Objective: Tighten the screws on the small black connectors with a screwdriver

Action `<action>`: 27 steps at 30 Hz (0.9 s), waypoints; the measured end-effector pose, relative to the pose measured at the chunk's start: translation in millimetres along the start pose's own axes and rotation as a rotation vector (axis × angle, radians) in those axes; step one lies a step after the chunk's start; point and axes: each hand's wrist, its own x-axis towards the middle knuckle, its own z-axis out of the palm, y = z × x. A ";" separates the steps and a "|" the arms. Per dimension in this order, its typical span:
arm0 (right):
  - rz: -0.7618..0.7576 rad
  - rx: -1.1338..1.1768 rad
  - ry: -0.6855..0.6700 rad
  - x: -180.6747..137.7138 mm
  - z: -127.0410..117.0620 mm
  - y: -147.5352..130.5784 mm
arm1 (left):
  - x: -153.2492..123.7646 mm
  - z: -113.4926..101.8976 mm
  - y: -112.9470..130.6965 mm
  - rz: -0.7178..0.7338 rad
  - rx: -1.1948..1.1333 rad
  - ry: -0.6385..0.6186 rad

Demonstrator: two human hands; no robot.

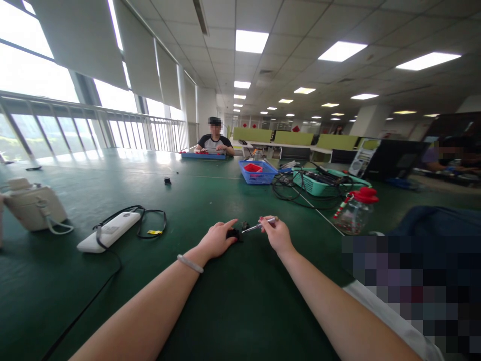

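On the green table (240,301), my left hand (218,239) grips a small black part (233,233) between thumb and fingers, with its index finger stretched out. A thin screwdriver (259,225) is pinched in my right hand (277,232); its shaft slants down to the left. The tip lies close to the black part's right side, and I cannot tell whether they touch. Another small dark piece (245,225) sits just beyond the tip.
A white power strip (112,230) with black cord and a beige bag (33,203) lie left. Ahead right are a blue basket (259,176), a green basket (319,186) with cables and a red-lidded bottle (353,213). A person (215,140) sits across; dark fabric (432,225) lies right.
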 end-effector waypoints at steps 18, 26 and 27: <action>-0.224 -0.166 -0.169 -9.1 3.8 -19.4 | 0.6 -0.4 0.1 0.046 -0.030 -0.008; -0.345 -0.289 -0.153 -14.3 5.6 -29.6 | -0.4 -0.2 0.6 0.019 -0.024 -0.012; -0.359 -0.304 -0.148 -14.7 6.0 -29.6 | -0.6 -0.3 0.7 0.023 -0.024 -0.011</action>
